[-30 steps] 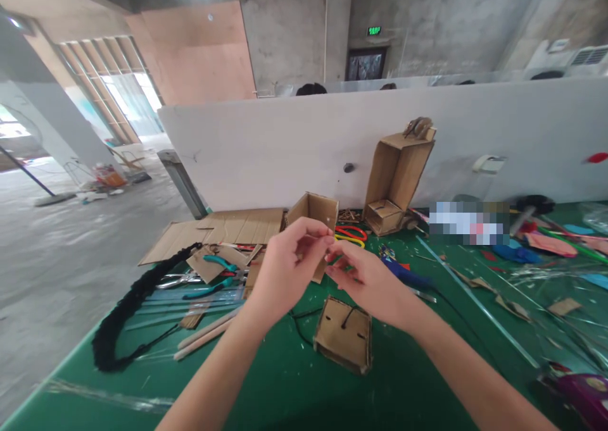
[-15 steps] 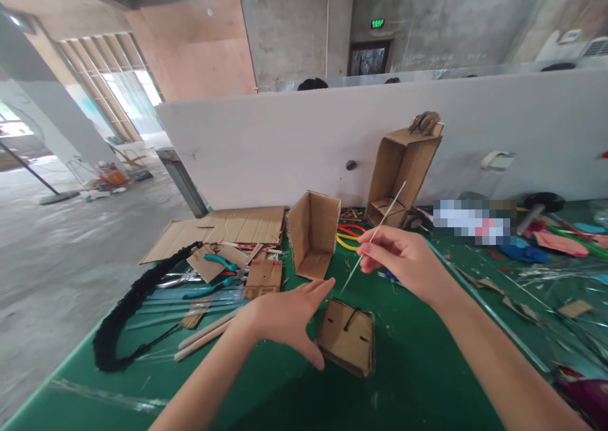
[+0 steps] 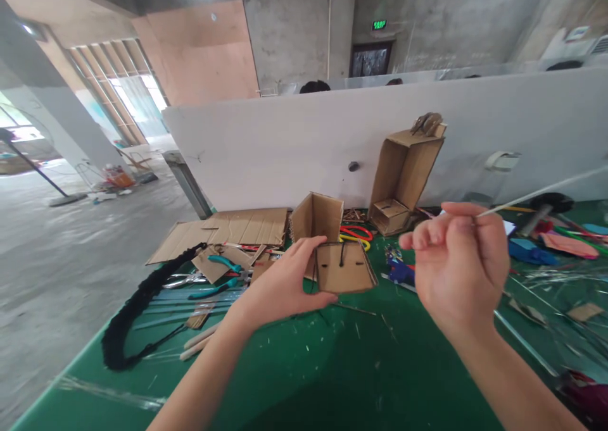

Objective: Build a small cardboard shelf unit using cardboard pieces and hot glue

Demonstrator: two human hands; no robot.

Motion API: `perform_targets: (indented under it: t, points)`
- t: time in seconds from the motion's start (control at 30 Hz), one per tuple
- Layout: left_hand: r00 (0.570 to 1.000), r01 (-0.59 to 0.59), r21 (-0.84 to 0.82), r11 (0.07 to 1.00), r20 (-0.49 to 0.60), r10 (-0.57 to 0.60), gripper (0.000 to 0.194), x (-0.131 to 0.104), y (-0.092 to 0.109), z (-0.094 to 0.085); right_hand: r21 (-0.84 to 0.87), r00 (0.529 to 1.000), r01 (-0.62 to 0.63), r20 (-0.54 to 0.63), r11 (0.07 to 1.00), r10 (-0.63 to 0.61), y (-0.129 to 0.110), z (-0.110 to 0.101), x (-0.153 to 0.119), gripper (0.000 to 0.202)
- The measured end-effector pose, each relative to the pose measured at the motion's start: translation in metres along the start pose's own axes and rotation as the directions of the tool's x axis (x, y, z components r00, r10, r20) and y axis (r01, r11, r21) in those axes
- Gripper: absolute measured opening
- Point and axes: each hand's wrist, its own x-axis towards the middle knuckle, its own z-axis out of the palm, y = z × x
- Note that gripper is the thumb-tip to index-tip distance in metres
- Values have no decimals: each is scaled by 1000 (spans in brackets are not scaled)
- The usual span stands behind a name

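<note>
The left hand [image 3: 280, 285] has the slotted box [image 3: 344, 280] between its fingers and thumb: fingers at the top left corner, thumb at the lower left. The box is above the green tabletop [image 3: 323, 380], near the middle of the view, its face turned toward the wearer. Its longer side runs left to right, close to level. A dark slot lies near each side of the face, and a black cord [image 3: 342, 254] runs from between them up to the top edge.

The right hand [image 3: 460, 273] is raised at the right, well apart from the box, fingers curled and pinching a thin white stick [image 3: 536, 197]. The stick's long axis slants gently upward to the right, pointing away from the box and out of view; its other end is hidden in the hand.

Behind the left hand stands an open box [image 3: 319, 219]; farther right, a tall box [image 3: 403, 171] stands before the white partition [image 3: 266, 152]. Teal-handled pliers [image 3: 225, 264] lie left of the left hand.
</note>
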Motion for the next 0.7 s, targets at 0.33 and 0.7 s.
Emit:
perform_targets:
  t: [0.33,0.7]
  points:
    - [995,-100,204,974,23,98,82,17,27,-53,-55,656,-132,744,990,129,37,-6,14,85]
    - [959,-179,69,981,234,158,77,12,41,-81,-370,654,-25,697,929,295,4,-3,19,22]
